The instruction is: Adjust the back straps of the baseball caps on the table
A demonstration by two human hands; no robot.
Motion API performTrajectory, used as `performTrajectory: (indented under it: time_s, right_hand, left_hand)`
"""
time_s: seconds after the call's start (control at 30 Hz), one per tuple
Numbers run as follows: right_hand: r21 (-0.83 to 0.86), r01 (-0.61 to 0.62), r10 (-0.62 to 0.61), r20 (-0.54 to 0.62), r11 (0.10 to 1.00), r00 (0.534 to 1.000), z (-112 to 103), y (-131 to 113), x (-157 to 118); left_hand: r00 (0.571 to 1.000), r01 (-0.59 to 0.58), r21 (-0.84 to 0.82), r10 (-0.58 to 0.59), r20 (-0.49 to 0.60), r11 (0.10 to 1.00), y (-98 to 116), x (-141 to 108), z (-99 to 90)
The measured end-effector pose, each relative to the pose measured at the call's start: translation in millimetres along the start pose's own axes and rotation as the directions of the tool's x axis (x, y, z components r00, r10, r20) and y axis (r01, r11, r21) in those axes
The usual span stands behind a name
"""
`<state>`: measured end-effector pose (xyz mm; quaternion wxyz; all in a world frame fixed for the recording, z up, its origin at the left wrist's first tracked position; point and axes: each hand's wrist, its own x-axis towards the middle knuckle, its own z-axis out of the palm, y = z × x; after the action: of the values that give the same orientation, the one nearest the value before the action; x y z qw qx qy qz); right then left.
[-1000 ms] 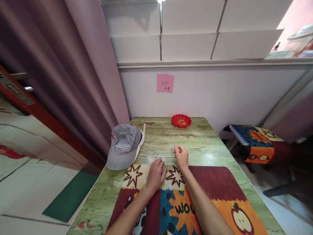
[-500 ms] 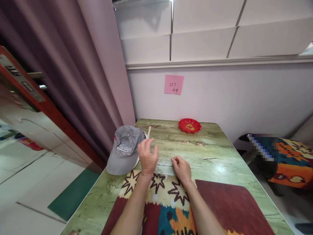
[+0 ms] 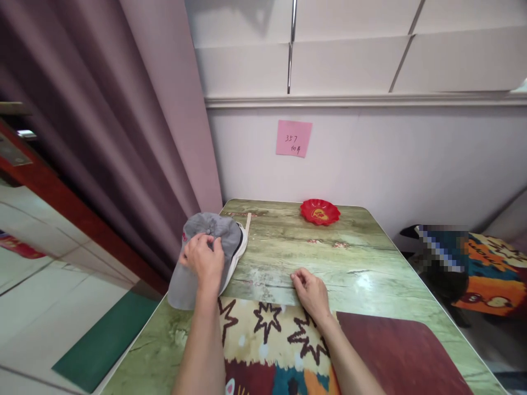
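Note:
A grey baseball cap [image 3: 181, 288] sits at the left edge of the table, its brim toward me. My left hand [image 3: 205, 258] is on the crown, with thumb and fingers curled in on the fabric and covering the front lettering. Behind the cap a white curved edge [image 3: 242, 244] shows, with a pale narrow strip [image 3: 248, 220] sticking up from it; most of that thing is hidden. My right hand [image 3: 312, 292] rests on the tabletop near the middle, fingers loosely curled, with nothing visible in them.
A red scalloped plate [image 3: 320, 212] lies at the back of the wood-patterned table [image 3: 272, 247]. In front are a patterned cloth [image 3: 267, 343] and a dark red mat [image 3: 395, 345]. A purple curtain [image 3: 160, 109] hangs at left; a pink note [image 3: 293, 139] is on the wall.
My left hand has moved left and down onto the cap, its fingers curling in on the crown. My right hand stays on the table. The view has shifted slightly.

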<state>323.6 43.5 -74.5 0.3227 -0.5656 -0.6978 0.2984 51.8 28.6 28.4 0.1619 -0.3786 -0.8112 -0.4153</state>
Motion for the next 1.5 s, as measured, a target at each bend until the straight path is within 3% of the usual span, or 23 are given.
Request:
performTrajectory:
  time_s: [0.13,0.27,0.37,0.47,0.53,0.6,0.7,0.87,0.93,0.97,1.03,1.13,1.2,1.23,1.3,1.37,1.43,1.5]
  right_hand:
    - [0.232,-0.047,0.046,0.011,0.972,0.999,-2,0,0]
    - [0.565,-0.102,0.106,0.026,0.819,0.994,-15,-24,0]
    - [0.721,-0.157,0.123,0.1,0.675,0.987,-36,-53,-4]
    - [0.819,-0.153,0.057,0.145,0.553,0.988,-59,-75,-9]
    - [0.872,-0.138,-0.003,0.158,0.469,0.987,-73,-83,-13]
    - [0.911,-0.126,-0.035,0.152,0.394,0.988,-84,-87,-16]
    - [0.945,-0.105,0.047,0.095,0.31,0.994,-98,-89,-18]
    - [0.989,-0.049,0.216,0.018,0.14,0.976,-117,-86,-11]
    - [0.993,0.01,0.296,-0.046,0.12,0.954,-120,-80,-3]
    - [0.99,0.04,0.333,-0.084,0.137,0.939,-120,-75,1]
    - [0.962,0.126,0.382,-0.214,0.243,0.899,-119,-62,8]
    - [0.784,0.187,0.301,-0.43,0.592,0.851,-117,-37,12]
    - [0.553,0.13,0.099,-0.365,0.823,0.926,-117,-21,12]
    - [0.407,0.146,-0.034,-0.27,0.902,0.962,-118,-15,11]
    - [0.13,0.269,-0.265,-0.046,0.955,0.963,-119,-5,12]
    - [-0.084,0.342,-0.333,0.101,0.936,0.937,-118,1,15]
    - [-0.236,0.286,-0.261,0.131,0.929,0.956,-116,6,17]
    - [-0.339,0.212,-0.186,0.107,0.917,0.977,-116,11,17]
  left_hand:
    - [0.982,0.0,-0.345,-0.065,-0.178,0.939,4,10,-20.0]
    - [0.948,-0.07,-0.649,-0.153,-0.281,0.758,31,9,-46.5]
    - [0.965,-0.108,-0.796,-0.128,-0.227,0.596,63,-7,-59.2]
    - [0.997,-0.076,-0.867,0.027,-0.072,0.492,97,-37,-64.2]
    - [0.987,-0.056,-0.889,0.16,0.02,0.455,114,-58,-64.6]
    - [0.928,-0.08,-0.895,0.361,0.094,0.438,127,-75,-62.7]
    - [0.73,-0.108,-0.894,0.645,0.225,0.435,136,-88,-56.1]
    - [0.517,-0.005,-0.879,0.754,0.406,0.477,139,-88,-46.0]
    - [0.441,0.021,-0.867,0.774,0.455,0.498,139,-87,-44.1]
    - [0.43,0.035,-0.86,0.769,0.474,0.51,139,-87,-43.1]
    - [0.448,0.078,-0.832,0.726,0.521,0.549,138,-87,-40.2]
    - [0.518,0.192,-0.773,0.606,0.604,0.605,134,-85,-31.1]
    - [0.589,0.261,-0.751,0.516,0.622,0.607,128,-81,-21.5]
    - [0.631,0.276,-0.746,0.471,0.617,0.606,125,-78,-15.9]
    - [0.704,0.256,-0.724,0.39,0.594,0.641,116,-72,-4.4]
    - [0.739,0.175,-0.671,0.355,0.573,0.72,105,-65,6.3]
    - [0.714,0.073,-0.609,0.385,0.585,0.789,94,-60,15.2]
    - [0.636,-0.003,-0.572,0.443,0.632,0.82,85,-58,22.9]
